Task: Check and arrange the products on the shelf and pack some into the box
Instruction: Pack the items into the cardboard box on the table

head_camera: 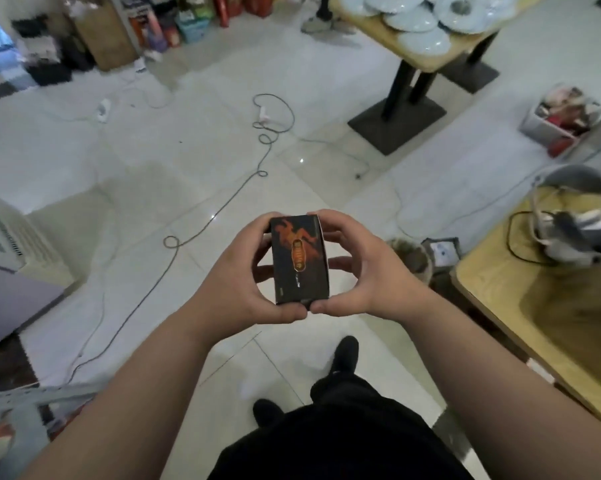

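One black product box was gripped by two hands, the left hand and right hand curled round its sides. Beyond the box, rightward, one white bin was filled with blurred red items; farther beyond, one table was laden with pale plates

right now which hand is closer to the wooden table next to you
Right. The right hand holds the box on the side toward the table; the left hand holds its other side, farther away.
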